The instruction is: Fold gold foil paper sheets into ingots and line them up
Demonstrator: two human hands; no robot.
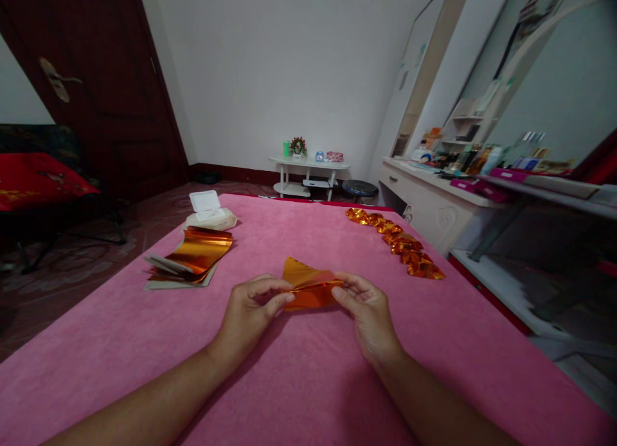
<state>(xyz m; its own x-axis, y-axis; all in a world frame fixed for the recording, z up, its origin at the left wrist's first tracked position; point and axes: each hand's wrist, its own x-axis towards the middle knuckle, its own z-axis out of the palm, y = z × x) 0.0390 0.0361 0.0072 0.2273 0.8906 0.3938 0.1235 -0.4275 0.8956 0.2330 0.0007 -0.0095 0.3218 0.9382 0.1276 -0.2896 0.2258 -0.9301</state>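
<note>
A shiny orange-gold foil sheet point(311, 297), creased across its middle, is held just above the pink cloth point(289, 382). My left hand point(258, 301) pinches its left end between thumb and fingers. At the right end, my right hand point(366, 308) grips the foil the same way. A stack of similar foil sheets point(202, 250) with pale backing lies on the cloth to the left. Several folded foil pieces point(402, 243) run in a slanting row on the right.
Behind the stack sits a pack of wipes point(212, 220) with its white lid raised. Beyond the cloth are a small white table point(308, 165), a round stool point(360, 188) and a cluttered dresser point(429, 202) at right. A chair with red fabric point(43, 182) stands at left.
</note>
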